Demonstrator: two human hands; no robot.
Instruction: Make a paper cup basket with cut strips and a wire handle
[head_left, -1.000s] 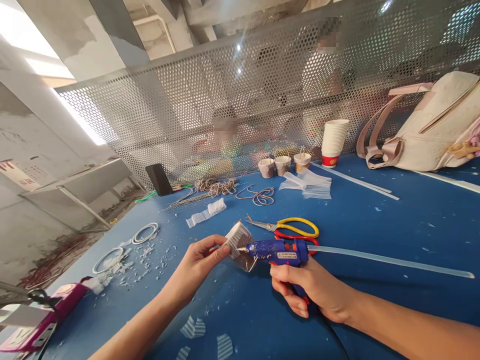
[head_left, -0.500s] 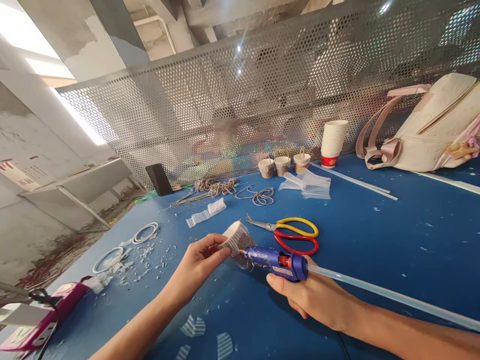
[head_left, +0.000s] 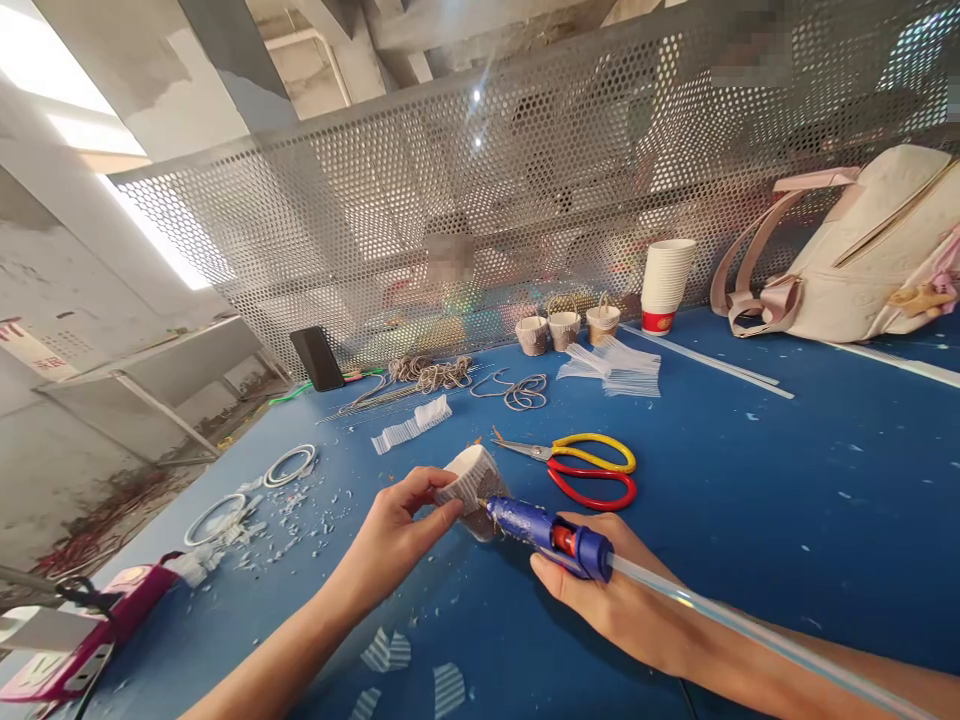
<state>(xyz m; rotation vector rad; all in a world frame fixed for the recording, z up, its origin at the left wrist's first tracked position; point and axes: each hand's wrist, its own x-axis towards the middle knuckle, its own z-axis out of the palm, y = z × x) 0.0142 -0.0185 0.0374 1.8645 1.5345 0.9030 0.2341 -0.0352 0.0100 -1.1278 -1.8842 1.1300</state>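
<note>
Scissors [head_left: 577, 468] behind glue gun [head_left: 547, 532]

A small paper cup [head_left: 471, 480], wrapped in ribbed white strip, lies tilted on its side just left of the scissors [head_left: 581, 468]. A blue glue gun [head_left: 551, 533], a clear stick trailing behind it, points its nozzle against the cup's lower side.
</note>
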